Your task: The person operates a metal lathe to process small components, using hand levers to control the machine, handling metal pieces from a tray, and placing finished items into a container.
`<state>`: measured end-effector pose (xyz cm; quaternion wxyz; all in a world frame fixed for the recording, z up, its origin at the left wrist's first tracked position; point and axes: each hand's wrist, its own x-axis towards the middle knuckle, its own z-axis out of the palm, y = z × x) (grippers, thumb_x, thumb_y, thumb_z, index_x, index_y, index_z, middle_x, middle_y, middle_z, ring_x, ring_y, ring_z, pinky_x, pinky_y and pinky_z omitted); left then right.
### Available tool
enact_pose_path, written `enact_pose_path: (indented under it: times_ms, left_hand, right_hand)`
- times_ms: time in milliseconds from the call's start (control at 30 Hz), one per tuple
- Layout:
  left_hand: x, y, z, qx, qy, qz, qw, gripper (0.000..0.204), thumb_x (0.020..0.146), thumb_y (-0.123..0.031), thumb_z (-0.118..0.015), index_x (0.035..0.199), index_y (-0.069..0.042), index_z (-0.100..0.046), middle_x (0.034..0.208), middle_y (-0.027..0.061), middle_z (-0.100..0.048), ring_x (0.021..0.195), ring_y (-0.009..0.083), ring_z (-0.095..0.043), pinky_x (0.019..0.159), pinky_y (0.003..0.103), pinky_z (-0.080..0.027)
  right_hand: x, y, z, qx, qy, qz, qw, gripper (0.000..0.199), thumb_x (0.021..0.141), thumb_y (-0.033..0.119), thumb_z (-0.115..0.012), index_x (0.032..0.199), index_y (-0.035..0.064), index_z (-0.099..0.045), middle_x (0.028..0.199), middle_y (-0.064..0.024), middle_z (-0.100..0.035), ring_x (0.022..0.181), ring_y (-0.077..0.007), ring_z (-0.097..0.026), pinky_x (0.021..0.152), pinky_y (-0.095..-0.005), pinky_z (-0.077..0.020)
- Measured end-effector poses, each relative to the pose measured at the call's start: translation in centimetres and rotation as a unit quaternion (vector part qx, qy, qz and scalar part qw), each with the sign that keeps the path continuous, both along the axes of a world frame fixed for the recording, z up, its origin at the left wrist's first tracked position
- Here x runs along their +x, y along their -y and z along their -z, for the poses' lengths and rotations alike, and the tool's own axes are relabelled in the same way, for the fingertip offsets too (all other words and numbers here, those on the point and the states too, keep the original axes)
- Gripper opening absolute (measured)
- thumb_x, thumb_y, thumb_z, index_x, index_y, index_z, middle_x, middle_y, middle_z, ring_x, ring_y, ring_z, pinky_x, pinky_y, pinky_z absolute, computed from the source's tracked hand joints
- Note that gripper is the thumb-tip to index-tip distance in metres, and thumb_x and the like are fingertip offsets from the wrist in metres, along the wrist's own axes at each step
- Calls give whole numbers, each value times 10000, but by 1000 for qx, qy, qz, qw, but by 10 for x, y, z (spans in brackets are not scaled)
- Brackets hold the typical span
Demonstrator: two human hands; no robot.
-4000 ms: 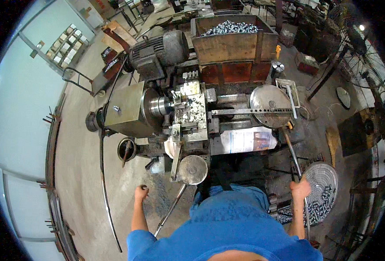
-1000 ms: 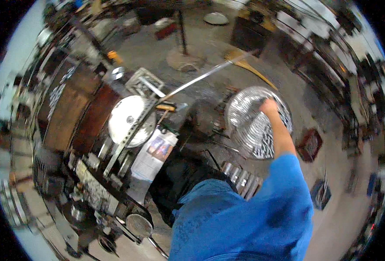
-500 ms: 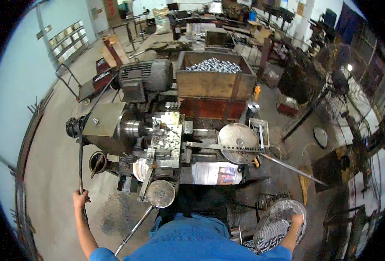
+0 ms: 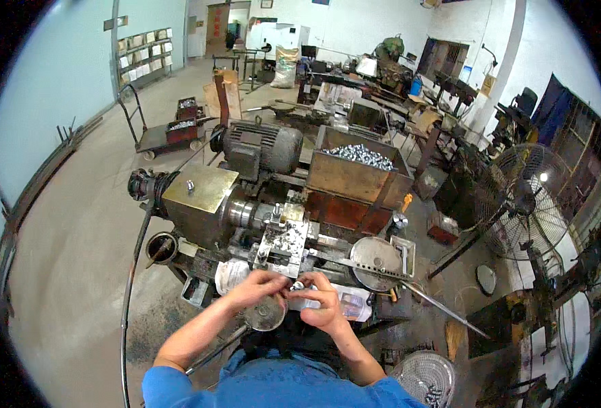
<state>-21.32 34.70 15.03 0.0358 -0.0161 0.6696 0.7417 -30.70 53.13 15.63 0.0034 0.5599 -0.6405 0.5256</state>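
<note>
My left hand (image 4: 258, 288) and my right hand (image 4: 322, 303) meet in front of a lathe-like machine (image 4: 202, 197), just above a round metal disc (image 4: 265, 314). A small shiny metal part (image 4: 298, 286) sits between the fingertips of my right hand. The left fingers are closed and pressed close beside it; what they hold, if anything, is hidden. Behind the hands lies the machine's slide (image 4: 283, 248), strewn with dark chips. At the left, a long dark lever (image 4: 132, 285) hangs with no hand on it.
Beyond the slide stands a deep metal bin (image 4: 355, 178) of small shiny parts. A round basket (image 4: 443, 370) with similar parts is at lower right. A larger disc (image 4: 376, 262), a long rod (image 4: 447, 309) and a caged fan (image 4: 521, 200) are on the right; a motor (image 4: 263, 145) sits behind.
My left hand has let go of the lever, and my right hand has left the basket with a small metal part. Both have come together at the middle. The view has tilted upward.
</note>
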Motion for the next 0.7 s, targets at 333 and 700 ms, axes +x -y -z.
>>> enact_pose_path:
  times_ms: [333, 700]
  left_hand:
    - [11, -30, 27, 334, 13, 21, 942, 390, 915, -319, -419, 999, 45, -529, 840, 166, -610, 728, 263, -618, 665, 376, -509]
    - [16, -1, -9, -209, 10, -228, 951, 300, 852, -262, -561, 750, 15, -612, 572, 28, -560, 502, 91, -519, 458, 256, -419]
  right_hand:
    - [14, 13, -9, -39, -8, -46, 998, 348, 536, 107, -595, 871, 73, -685, 989, -134, -559, 883, -253, -530, 744, -321, -436]
    - [14, 32, -17, 102, -201, -48, 973, 441, 556, 196, -630, 937, -17, -571, 1128, -226, -482, 955, -383, -488, 842, -429, -414]
